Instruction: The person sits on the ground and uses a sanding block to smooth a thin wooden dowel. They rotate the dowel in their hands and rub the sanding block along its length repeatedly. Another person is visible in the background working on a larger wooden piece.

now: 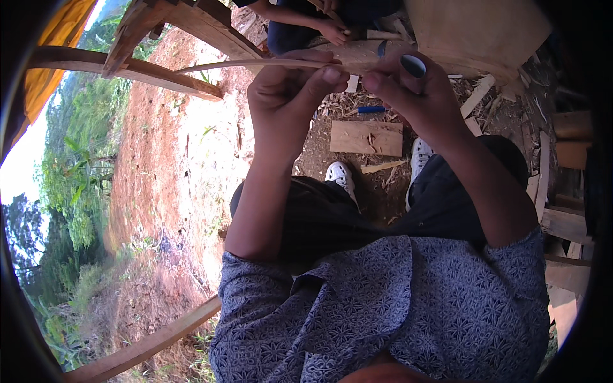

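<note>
My left hand [284,99] is closed around a thin, slightly curved wooden strip [230,64], thumb on top. The strip's long free part reaches out to the left, and its other end runs toward my right hand. My right hand [428,105] is closed close to that end, thumb pointing left. Out of its curled fingers shows the pale grey oval end of an object [413,66]; the rest is hidden in the grip, so its kind cannot be made out. Both hands are raised in front of my knees.
Below lie a flat board [366,138], a blue cylindrical object [371,110] and scattered wood shavings. Ahead, another person's hand [333,31] rests near some wood beside a large plywood sheet [479,32]. Wooden beams [150,71] stand at left; wood pieces [565,223] are stacked at right.
</note>
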The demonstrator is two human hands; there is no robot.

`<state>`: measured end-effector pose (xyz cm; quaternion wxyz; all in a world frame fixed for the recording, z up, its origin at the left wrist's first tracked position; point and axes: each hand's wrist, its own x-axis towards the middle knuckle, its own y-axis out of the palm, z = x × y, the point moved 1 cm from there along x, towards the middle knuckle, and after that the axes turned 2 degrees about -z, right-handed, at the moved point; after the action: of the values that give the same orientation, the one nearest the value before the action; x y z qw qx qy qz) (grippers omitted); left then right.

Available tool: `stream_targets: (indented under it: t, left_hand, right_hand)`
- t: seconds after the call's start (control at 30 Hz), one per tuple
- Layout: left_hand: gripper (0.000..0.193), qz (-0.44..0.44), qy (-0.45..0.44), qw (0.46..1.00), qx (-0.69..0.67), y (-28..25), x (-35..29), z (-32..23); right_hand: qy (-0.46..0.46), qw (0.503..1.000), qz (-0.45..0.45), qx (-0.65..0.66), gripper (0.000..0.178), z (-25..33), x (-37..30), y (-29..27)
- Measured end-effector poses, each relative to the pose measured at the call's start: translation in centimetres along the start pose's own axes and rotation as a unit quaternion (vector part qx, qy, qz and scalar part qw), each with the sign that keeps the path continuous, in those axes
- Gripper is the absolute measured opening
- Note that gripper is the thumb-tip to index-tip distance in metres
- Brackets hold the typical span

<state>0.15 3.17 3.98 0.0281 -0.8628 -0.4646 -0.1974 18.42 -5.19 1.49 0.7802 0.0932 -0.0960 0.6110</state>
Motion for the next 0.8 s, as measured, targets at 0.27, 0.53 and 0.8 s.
stream_targets:
  t: [0.27,0.53,0.8]
  left_hand:
    - [0.017,-0.063,0.039,0.992,-0.107,-2.1,1.0,-1.6]
    - [0.017,-0.085,0.058,0.982,-0.157,-5.5,1.7,-2.0]
    - [0.013,-0.087,0.075,0.986,-0.122,-6.1,1.6,-2.3]
  right_hand:
    - [-0.037,0.999,-0.010,0.022,0.012,0.3,0.3,-0.1]
    - [0.012,0.999,-0.004,-0.045,0.033,0.5,1.0,-1.2]
    - [0.100,0.994,-0.034,-0.025,0.039,0.9,0.6,-1.1]
